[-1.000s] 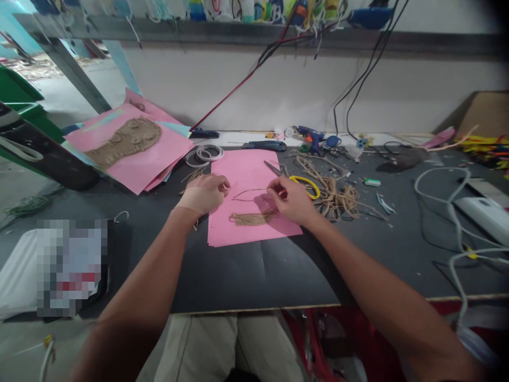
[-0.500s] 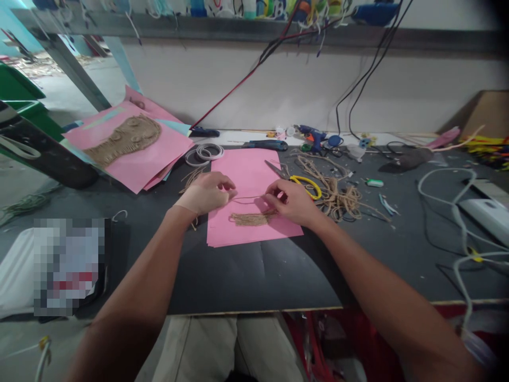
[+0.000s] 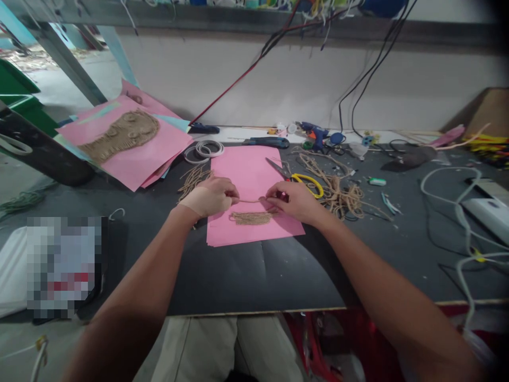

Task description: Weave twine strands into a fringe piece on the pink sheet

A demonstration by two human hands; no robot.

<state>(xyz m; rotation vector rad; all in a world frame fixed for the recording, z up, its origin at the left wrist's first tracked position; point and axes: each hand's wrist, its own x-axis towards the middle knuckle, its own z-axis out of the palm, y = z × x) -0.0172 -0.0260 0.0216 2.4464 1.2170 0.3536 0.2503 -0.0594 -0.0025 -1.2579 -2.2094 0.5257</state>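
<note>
A short length of brown twine (image 3: 249, 200) stretches between my two hands, just above the pink paper (image 3: 246, 170). My left hand (image 3: 214, 195) pinches its left end, and my right hand (image 3: 292, 201) pinches the other. Below the strand, a flat block of twine rows (image 3: 252, 218) lies on the paper, nearer to me. Scissors with yellow handles (image 3: 308, 183) rest beyond my right hand, their blades over the paper's edge. Cut twine pieces (image 3: 194, 178) lie beside my left hand, partly covered by it.
To the right sits a tangled heap of twine (image 3: 344, 199). Pink sheets (image 3: 139, 172) bearing a twine shape (image 3: 123, 132) are stacked at the left. A blue glue gun (image 3: 316, 135), a utility knife (image 3: 268, 142) and a coil of white cord (image 3: 204, 151) line the back.
The twine between my hands has gone from two slightly parted strands to one nearly straight line. My left hand has shifted slightly right; the view has tilted a little.
</note>
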